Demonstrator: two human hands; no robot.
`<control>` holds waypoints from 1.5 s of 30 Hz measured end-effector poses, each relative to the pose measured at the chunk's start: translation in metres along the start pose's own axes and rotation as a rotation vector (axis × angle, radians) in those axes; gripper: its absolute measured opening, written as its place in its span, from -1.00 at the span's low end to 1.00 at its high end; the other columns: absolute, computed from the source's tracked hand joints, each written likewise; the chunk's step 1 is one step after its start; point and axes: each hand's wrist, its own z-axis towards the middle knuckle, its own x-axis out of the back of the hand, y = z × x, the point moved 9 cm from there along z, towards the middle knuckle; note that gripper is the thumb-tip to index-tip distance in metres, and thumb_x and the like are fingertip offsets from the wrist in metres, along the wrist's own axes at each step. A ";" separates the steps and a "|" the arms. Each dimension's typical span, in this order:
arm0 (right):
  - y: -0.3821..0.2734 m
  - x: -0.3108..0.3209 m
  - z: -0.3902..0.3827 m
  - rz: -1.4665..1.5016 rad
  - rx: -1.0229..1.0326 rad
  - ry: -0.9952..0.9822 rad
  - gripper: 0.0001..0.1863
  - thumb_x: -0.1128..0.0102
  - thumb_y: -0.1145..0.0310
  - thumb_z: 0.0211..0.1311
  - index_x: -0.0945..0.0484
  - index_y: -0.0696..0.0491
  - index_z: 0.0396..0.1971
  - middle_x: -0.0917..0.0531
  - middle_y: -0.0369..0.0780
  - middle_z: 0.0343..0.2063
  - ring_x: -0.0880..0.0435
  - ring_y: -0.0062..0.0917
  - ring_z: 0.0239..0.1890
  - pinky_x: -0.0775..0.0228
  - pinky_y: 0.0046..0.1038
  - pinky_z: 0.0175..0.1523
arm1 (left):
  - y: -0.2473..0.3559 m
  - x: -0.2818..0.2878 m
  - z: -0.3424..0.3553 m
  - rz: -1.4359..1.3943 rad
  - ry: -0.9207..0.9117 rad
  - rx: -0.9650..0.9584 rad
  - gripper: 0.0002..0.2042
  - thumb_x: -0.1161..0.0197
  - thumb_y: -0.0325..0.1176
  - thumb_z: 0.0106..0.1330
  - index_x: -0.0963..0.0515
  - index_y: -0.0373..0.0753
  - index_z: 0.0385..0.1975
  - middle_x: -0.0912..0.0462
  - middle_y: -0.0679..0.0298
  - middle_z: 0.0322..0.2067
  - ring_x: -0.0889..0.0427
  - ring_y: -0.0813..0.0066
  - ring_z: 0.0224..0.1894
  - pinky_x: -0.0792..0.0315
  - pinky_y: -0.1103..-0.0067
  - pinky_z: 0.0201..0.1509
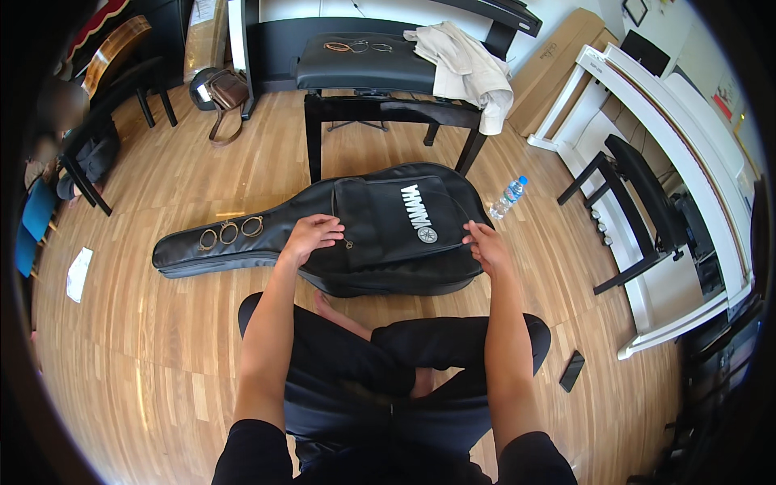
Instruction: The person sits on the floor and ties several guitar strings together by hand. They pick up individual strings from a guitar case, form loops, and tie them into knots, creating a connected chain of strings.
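Wooden floor [162,339], white piano [711,162], black bench [356,69]

A beige jacket [469,69] drapes over the right end of a black bench [360,77], with a brown bag [227,90] to the left and a cardboard box [558,69] to the right. A black stool [647,194] stands before a white piano [687,129]. On the wooden floor [145,347] are a blue-capped water bottle [508,198], a dark phone [572,372] and, far left, a white paper [78,275].

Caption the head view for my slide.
Left hand and right hand over a black guitar bag bearing three golden wire coils.
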 end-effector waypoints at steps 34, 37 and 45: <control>0.041 0.022 0.064 0.311 -0.030 -0.089 -0.65 -0.05 0.28 0.43 -0.46 0.13 0.10 -0.48 -0.36 -0.54 -0.29 -0.78 -0.62 -0.17 -0.70 -0.51 | 0.001 -0.023 0.024 1.339 0.104 0.207 -0.64 -0.30 0.03 0.17 -0.70 -0.16 -0.32 -0.73 0.14 -0.29 -0.69 0.17 -0.16 -0.53 0.30 -0.05; 0.026 0.010 0.051 0.404 -0.007 -0.103 -0.67 -0.02 0.29 0.45 -0.46 0.09 0.12 -0.44 -0.38 -0.56 -0.25 -0.78 -0.62 -0.12 -0.70 -0.52 | 0.037 -0.043 0.011 1.374 0.200 0.080 -0.65 -0.30 0.02 0.18 -0.69 -0.17 -0.37 -0.72 0.13 -0.35 -0.69 0.14 -0.20 -0.54 0.31 -0.11; 0.005 -0.029 0.023 0.361 -0.039 -0.399 -0.74 0.07 0.29 0.49 -0.50 0.16 -0.12 -0.17 -0.48 -0.70 -0.07 -0.78 -0.69 0.07 -0.66 -0.58 | 0.102 -0.171 -0.030 1.004 0.132 -0.944 -0.78 -0.36 -0.40 0.16 -0.60 -0.22 -0.19 -0.60 0.15 -0.17 -0.58 0.18 -0.08 -0.45 0.38 0.00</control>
